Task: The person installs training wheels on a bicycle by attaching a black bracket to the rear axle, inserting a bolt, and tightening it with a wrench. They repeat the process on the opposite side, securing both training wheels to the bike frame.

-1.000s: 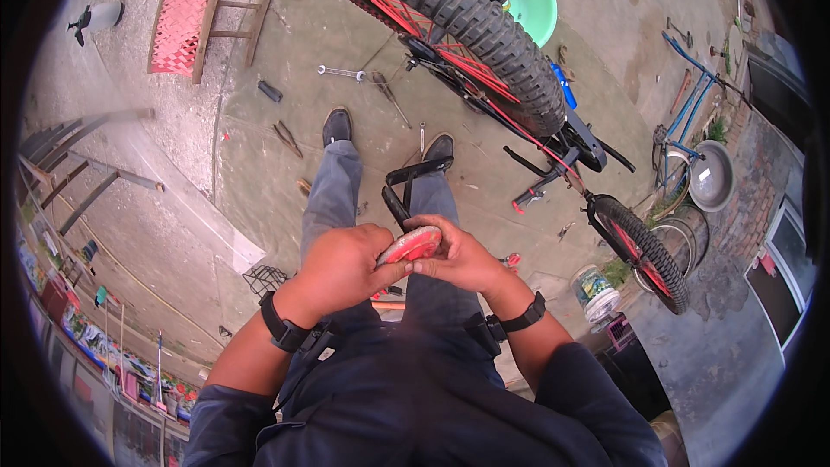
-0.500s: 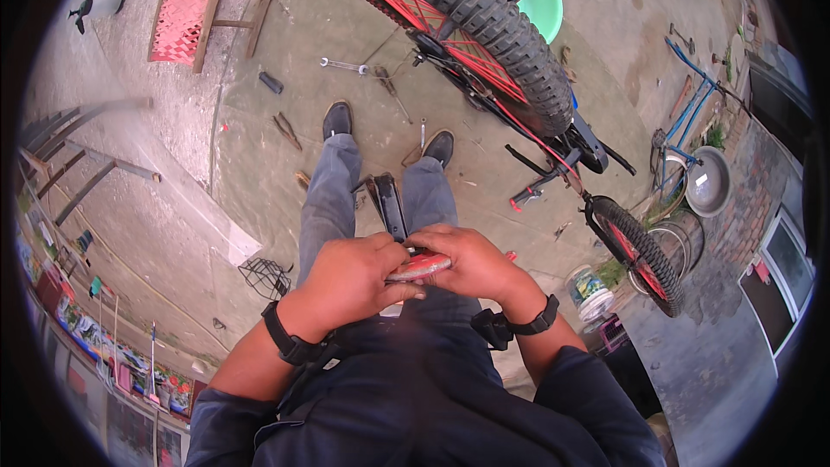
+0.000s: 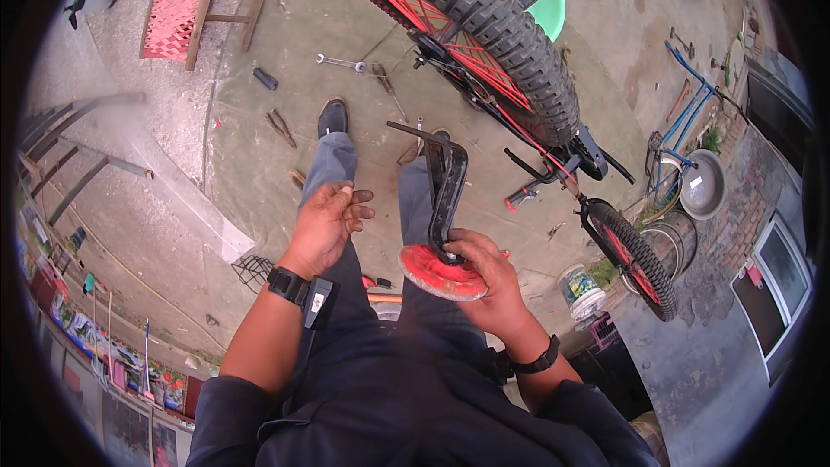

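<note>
Olive matting [image 3: 255,156] below; right hand [image 3: 494,284] clamped on a red wheel [image 3: 437,275], left hand [image 3: 322,227] empty, grip loosely apart

Pale concrete ground [image 3: 160,108], pink woven chair [image 3: 179,7], grey wall [image 3: 683,363], white-framed window [image 3: 785,252]

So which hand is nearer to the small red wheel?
Right. The right hand holds the red wheel by its right side; the left hand is apart from it, toward the picture's upper left.

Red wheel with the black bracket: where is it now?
In the head view, the red wheel sits below and slightly right of centre, held in the right hand, at the lower end of the black bracket.
</note>
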`<state>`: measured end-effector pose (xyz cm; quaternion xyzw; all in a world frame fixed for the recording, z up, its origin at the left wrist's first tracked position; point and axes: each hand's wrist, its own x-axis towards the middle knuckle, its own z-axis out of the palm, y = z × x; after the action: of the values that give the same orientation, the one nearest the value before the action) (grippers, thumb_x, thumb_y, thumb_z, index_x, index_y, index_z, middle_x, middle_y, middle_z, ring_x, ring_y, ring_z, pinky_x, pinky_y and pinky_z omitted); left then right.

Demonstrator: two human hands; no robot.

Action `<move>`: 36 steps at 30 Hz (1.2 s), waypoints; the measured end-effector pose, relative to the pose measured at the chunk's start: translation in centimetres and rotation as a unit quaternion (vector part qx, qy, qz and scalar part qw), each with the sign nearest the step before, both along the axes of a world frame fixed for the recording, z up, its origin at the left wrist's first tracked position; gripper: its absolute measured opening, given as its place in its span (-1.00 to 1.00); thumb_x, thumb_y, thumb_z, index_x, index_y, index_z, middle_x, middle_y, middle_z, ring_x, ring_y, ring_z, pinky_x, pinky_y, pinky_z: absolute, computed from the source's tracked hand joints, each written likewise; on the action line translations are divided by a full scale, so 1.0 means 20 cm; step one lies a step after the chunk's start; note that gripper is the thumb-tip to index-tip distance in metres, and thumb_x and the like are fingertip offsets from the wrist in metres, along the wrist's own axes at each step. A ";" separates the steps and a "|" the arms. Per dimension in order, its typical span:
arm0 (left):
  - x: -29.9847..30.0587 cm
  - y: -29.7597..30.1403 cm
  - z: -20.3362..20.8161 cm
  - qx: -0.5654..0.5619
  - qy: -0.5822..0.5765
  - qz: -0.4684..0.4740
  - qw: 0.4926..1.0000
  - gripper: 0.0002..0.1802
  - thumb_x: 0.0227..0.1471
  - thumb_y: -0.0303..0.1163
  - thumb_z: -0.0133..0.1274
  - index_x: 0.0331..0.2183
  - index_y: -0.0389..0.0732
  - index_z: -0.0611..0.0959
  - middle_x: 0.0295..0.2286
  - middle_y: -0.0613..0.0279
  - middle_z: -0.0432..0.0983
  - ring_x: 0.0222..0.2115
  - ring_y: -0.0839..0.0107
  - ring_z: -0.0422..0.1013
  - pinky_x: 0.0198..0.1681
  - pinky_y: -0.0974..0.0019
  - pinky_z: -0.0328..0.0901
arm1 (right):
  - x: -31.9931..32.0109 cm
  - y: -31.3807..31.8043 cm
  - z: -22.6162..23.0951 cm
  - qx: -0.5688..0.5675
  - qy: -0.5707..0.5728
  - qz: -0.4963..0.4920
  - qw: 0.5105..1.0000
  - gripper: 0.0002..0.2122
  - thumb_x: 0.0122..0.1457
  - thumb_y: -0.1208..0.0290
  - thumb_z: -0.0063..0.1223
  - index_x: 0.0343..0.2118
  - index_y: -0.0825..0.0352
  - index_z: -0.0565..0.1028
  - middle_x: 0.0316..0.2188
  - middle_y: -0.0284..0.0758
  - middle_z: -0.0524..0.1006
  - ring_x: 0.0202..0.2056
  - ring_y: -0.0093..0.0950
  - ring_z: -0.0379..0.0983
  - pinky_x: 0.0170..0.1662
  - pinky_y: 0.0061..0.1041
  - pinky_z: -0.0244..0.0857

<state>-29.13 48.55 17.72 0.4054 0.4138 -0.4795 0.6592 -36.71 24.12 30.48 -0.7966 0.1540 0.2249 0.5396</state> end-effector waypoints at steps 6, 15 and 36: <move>0.11 -0.13 -0.18 -0.029 0.013 0.028 0.999 -0.74 0.32 -0.28 -0.10 -0.11 -0.28 0.44 -0.19 0.08 0.54 -0.42 0.51 0.42 -0.45 0.48 0.27 | 0.09 0.01 -0.05 -0.025 -0.001 -0.001 1.000 -0.55 -0.07 0.50 0.25 -0.04 0.33 0.46 0.03 -0.07 0.42 0.02 -0.03 0.40 0.04 -0.27 0.33; 0.21 -0.22 -0.26 -0.041 -0.021 0.038 0.998 -0.61 0.24 -0.48 -0.06 0.07 -0.42 0.42 -0.01 0.04 0.45 -0.22 0.45 0.43 -0.25 0.48 0.31 | 0.21 0.04 -0.20 -0.057 0.001 -0.047 0.997 -0.55 -0.09 0.52 0.24 -0.04 0.33 0.47 0.02 -0.09 0.43 0.02 -0.07 0.40 0.04 -0.30 0.34; 0.36 -0.43 -0.52 -0.074 -0.024 0.068 0.995 -0.62 0.24 -0.36 0.04 0.03 -0.31 0.44 -0.23 0.20 0.49 -0.21 0.38 0.50 -0.21 0.37 0.41 | 0.28 0.08 -0.32 -0.104 -0.048 -0.053 0.992 -0.50 -0.10 0.62 0.26 -0.01 0.36 0.44 0.02 -0.06 0.43 -0.01 -0.12 0.45 -0.06 -0.38 0.42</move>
<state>-21.97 40.03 7.28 0.3378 0.3874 -0.4532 0.7283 -31.19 25.66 24.16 -0.8487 0.1923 0.1408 0.4721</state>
